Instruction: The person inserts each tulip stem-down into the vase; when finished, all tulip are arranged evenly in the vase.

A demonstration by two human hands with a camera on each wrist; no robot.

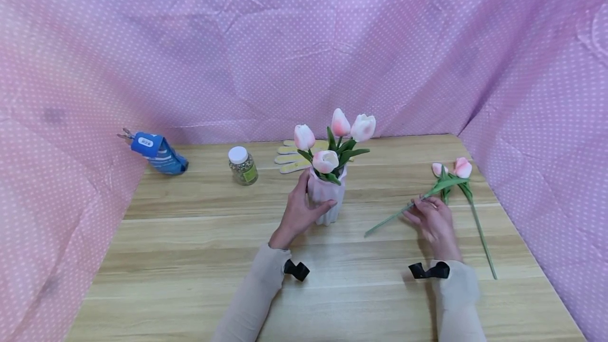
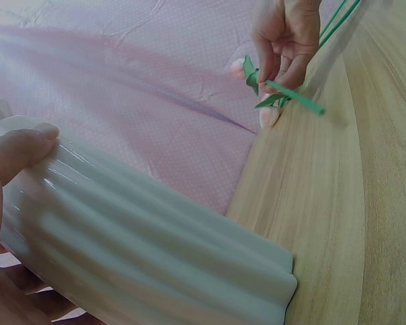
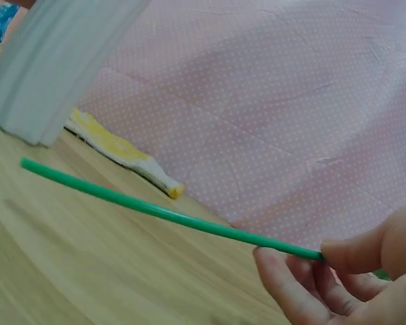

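My left hand [image 1: 300, 209] grips a pale ribbed vase [image 1: 328, 197], thumb on the near side and fingers around the far side. Several pink-and-white tulips [image 1: 325, 161] with green leaves stand in it. To the right, my right hand [image 1: 433, 221] pinches the green stem of a tulip [image 1: 389, 222] between thumb and fingers. That stem [image 3: 169, 215] points leftward toward the vase, raised off the table in the right wrist view. Beside this hand lies another tulip [image 1: 483, 241]; the leaves and two blossoms overlap, so which bloom belongs to the held stem is hard to tell.
Behind the vase lies a yellow-and-white glove [image 1: 292, 160], partly hidden. A white-capped jar [image 1: 244, 168] stands left of it. Farther left is a blue packet [image 1: 166, 157] with a metal clip-like end. Pink dotted cloth [image 1: 304, 57] hangs around the wooden table [image 1: 190, 268].
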